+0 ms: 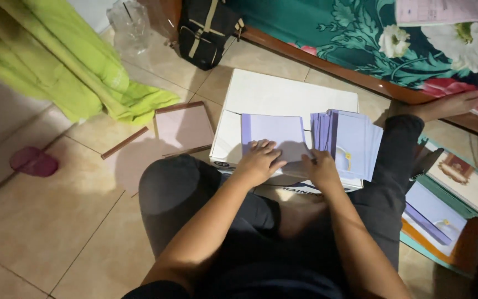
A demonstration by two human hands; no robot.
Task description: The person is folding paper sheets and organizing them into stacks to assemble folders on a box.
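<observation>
Hands at a lilac card on a white box.
Left hand (259, 161) lies flat, fingers spread, steadying the card (275, 133); right hand (321, 169) pinches what seems a pen at its edge, beside the card stack (349, 141).

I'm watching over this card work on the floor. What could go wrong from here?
The fanned stack of lilac cards leans unevenly beside the right hand; a nudge might spill it off the white cardboard box. The left hand presses the lilac folded sheet, which might crease. Whatever the right hand's fingers grip is too small to identify.
</observation>
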